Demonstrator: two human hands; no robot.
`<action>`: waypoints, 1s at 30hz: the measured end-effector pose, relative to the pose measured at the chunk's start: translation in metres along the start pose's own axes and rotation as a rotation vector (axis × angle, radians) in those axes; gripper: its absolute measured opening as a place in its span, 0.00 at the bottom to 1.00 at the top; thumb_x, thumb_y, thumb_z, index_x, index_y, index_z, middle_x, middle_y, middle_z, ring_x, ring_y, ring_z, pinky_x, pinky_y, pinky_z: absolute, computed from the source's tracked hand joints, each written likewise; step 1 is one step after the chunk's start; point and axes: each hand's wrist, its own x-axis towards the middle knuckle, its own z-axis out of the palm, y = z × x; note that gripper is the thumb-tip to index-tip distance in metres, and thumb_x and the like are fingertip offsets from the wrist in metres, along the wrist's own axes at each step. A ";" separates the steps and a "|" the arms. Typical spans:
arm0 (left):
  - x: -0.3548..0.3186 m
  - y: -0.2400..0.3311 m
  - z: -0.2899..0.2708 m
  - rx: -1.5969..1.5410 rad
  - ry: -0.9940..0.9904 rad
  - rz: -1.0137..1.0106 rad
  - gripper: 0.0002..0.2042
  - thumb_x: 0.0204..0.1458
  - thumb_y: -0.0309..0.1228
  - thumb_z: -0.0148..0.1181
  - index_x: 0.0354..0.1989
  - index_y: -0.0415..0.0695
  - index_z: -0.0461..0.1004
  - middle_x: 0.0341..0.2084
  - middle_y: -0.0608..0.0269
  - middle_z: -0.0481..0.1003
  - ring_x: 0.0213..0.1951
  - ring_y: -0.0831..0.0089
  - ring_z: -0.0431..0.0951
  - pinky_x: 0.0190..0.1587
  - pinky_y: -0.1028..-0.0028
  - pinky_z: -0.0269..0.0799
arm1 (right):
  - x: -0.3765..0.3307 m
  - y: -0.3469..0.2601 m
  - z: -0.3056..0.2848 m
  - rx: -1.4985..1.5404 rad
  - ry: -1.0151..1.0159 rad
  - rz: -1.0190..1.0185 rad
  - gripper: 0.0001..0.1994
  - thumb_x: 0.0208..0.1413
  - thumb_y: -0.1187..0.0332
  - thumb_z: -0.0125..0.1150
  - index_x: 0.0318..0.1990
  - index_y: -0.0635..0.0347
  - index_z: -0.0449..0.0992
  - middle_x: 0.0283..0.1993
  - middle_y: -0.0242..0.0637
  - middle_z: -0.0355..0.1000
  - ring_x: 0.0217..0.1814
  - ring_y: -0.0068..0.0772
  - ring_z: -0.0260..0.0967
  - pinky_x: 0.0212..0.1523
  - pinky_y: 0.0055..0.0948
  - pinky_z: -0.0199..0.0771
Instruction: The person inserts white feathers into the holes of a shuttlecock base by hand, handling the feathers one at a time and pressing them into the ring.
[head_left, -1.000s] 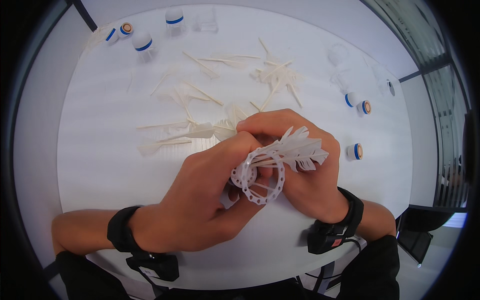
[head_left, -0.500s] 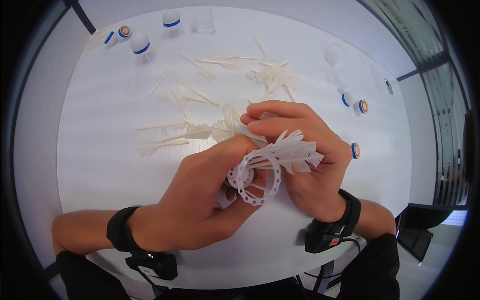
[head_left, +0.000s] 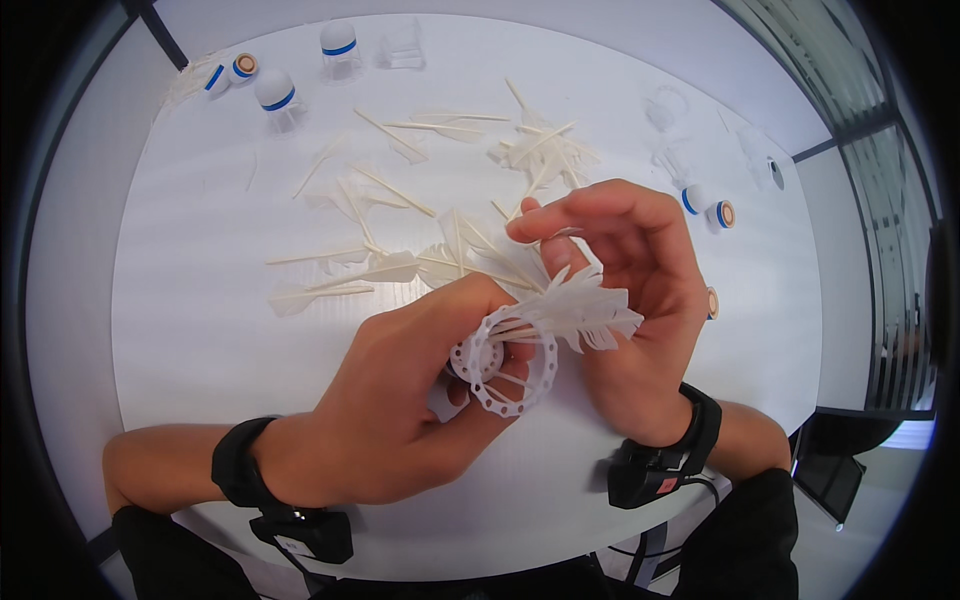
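Observation:
My left hand (head_left: pixel 400 385) is closed around a white plastic shuttlecock frame (head_left: pixel 549 378), a ring of small holes joined by struts to a smaller holed disc. White feathers (head_left: pixel 590 310) stick out of the frame toward the right, their quills inside the ring. The base of the frame is largely hidden by my fingers. My right hand (head_left: pixel 645 290) is just beyond and beside these feathers, palm partly turned up, fingers curved and apart. Nothing shows between its fingertips. Several loose feathers (head_left: pixel 390 268) lie on the table just past my hands.
More feathers (head_left: pixel 545 150) lie scattered across the white table (head_left: pixel 220 350). At the far left are white-domed, blue-banded shuttlecocks (head_left: pixel 275 92) and a clear plastic piece (head_left: pixel 400 48). Blue-banded shuttlecock heads (head_left: pixel 726 214) sit at the right. Black devices (head_left: pixel 645 475) are strapped to my wrists.
My right hand has drawn back slightly and turned, its fingers lifting off the feathers and its palm now showing. My left hand keeps the frame almost in place.

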 end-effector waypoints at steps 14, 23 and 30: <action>0.001 0.008 0.000 -0.057 0.025 -0.053 0.10 0.47 0.16 0.61 0.39 0.34 0.70 0.30 0.58 0.71 0.28 0.71 0.69 0.31 0.75 0.63 | 0.000 0.000 0.002 -0.080 -0.010 0.063 0.12 0.62 0.76 0.58 0.52 0.67 0.69 0.45 0.44 0.77 0.47 0.28 0.76 0.46 0.24 0.75; 0.000 0.004 -0.002 -0.003 0.012 -0.014 0.13 0.47 0.17 0.62 0.42 0.34 0.70 0.31 0.58 0.74 0.29 0.70 0.72 0.36 0.75 0.68 | 0.001 -0.001 0.001 -0.064 -0.014 0.065 0.09 0.60 0.80 0.57 0.47 0.69 0.74 0.45 0.42 0.76 0.49 0.28 0.73 0.52 0.26 0.73; -0.001 0.013 -0.006 0.027 0.027 -0.089 0.12 0.50 0.17 0.61 0.43 0.36 0.70 0.32 0.64 0.73 0.31 0.74 0.72 0.37 0.75 0.68 | 0.004 0.003 -0.008 -0.212 -0.086 -0.153 0.09 0.61 0.80 0.56 0.49 0.69 0.71 0.51 0.40 0.70 0.53 0.27 0.69 0.56 0.27 0.68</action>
